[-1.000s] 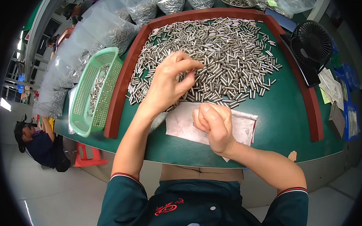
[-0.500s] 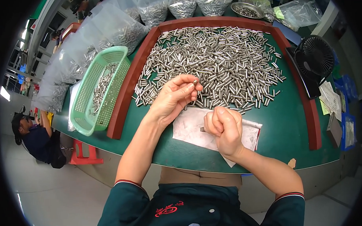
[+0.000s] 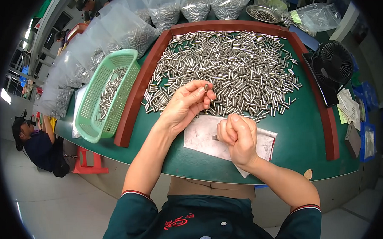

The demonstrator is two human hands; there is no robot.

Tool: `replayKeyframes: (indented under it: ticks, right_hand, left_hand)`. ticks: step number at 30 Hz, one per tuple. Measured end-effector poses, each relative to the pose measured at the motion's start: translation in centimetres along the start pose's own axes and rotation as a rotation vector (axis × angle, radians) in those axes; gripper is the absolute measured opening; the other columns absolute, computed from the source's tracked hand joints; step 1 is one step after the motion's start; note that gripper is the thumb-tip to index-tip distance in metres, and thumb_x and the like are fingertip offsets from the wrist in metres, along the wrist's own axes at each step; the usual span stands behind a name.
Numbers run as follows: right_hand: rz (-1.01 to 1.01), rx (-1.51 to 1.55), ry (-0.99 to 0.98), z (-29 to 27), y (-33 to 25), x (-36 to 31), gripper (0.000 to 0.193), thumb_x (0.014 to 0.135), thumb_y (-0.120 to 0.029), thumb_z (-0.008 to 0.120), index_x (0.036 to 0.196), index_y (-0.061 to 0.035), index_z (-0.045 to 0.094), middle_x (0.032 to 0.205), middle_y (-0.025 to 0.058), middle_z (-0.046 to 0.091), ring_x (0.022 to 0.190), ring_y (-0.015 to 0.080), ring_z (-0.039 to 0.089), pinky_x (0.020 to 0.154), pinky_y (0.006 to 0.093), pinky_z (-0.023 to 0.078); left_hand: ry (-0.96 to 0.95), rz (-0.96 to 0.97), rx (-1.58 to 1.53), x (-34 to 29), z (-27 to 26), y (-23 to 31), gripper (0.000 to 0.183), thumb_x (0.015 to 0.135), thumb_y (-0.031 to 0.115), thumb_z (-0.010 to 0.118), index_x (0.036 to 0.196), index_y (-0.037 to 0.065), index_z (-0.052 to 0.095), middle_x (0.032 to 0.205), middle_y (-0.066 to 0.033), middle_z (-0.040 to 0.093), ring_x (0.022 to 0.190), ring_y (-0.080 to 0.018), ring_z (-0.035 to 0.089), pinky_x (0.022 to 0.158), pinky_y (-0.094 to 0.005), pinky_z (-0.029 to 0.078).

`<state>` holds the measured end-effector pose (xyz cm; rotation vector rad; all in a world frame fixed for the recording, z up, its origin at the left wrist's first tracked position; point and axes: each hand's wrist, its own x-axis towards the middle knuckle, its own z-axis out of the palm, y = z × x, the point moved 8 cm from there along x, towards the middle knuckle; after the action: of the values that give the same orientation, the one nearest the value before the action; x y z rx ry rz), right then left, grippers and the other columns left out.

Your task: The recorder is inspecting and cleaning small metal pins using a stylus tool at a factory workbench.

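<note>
Between the thumb and forefinger of my left hand (image 3: pixel 184 104) is a small metal pin (image 3: pixel 206 88), held up over the near edge of a wide heap of shiny metal pins (image 3: pixel 235 62). The other fingers of that hand are curled. My right hand (image 3: pixel 241 140) is closed in a fist over a stained white sheet (image 3: pixel 199 134) on the green tabletop (image 3: pixel 300 140). A small grey metal end (image 3: pixel 215 137) sticks out of the fist on its left side; the rest of that piece is hidden by the fingers.
A red-brown wooden frame (image 3: pixel 130 113) borders the heap. Left of it stands a green perforated basket (image 3: pixel 86 116) holding some pins. Clear bags of pins (image 3: pixel 131 33) line the far left, with a metal bowl (image 3: pixel 262 13) behind. A black fan (image 3: pixel 332 61) stands right. Another person (image 3: pixel 41 146) sits left.
The pin in my left fingertips has turned a little and shows more of its length. My right fist stays almost where it was. The whole view has shifted slightly.
</note>
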<state>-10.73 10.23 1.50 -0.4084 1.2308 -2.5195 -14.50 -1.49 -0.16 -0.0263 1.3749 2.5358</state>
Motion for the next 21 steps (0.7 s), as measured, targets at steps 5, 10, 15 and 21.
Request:
replayKeyframes:
  ticks: [5, 10, 15, 21]
  right_hand:
    - [-0.001, 0.010, 0.005, 0.0, 0.0, 0.0, 0.037, 0.087, -0.014, 0.036, 0.051, -0.0062, 0.028, 0.045, -0.0005, 0.029, 0.042, 0.0071, 0.026, 0.041, 0.0232, 0.020]
    - [-0.001, 0.004, 0.000, 0.0, 0.2, 0.1, 0.037, 0.086, -0.014, 0.036, 0.051, -0.0057, 0.029, 0.045, -0.0002, 0.029, 0.042, 0.0072, 0.026, 0.041, 0.0234, 0.021]
    - [-0.013, -0.006, -0.006, 0.0, -0.1, -0.1, 0.037, 0.087, -0.015, 0.036, 0.051, -0.0055, 0.028, 0.046, -0.0006, 0.029, 0.043, 0.0074, 0.025, 0.042, 0.0233, 0.021]
    - [0.000, -0.072, -0.014, 0.2, -0.2, 0.0, 0.038, 0.087, -0.019, 0.034, 0.052, -0.0080, 0.028, 0.044, 0.0004, 0.028, 0.043, 0.0095, 0.022, 0.044, 0.0247, 0.023]
  left_hand:
    - [-0.022, -0.004, -0.009, 0.0, 0.2, 0.2, 0.021, 0.088, 0.015, 0.049, 0.103, 0.000, 0.051, 0.082, -0.0076, 0.059, 0.068, -0.0083, 0.053, 0.064, -0.0215, 0.045]
    - [-0.030, -0.003, -0.007, -0.1, 0.0, 0.2, 0.025, 0.089, 0.018, 0.046, 0.105, -0.001, 0.049, 0.082, -0.0088, 0.059, 0.068, -0.0084, 0.053, 0.064, -0.0219, 0.045]
    - [0.060, 0.007, -0.118, 0.0, 0.3, 0.4, 0.030, 0.090, 0.031, 0.043, 0.088, 0.002, 0.052, 0.078, -0.0112, 0.056, 0.061, -0.0091, 0.046, 0.055, -0.0208, 0.040]
    - [0.253, 0.190, 0.614, 0.5, 1.3, 1.6, 0.014, 0.082, 0.015, 0.058, 0.074, 0.004, 0.056, 0.053, 0.0079, 0.038, 0.048, -0.0009, 0.030, 0.043, -0.0176, 0.024]
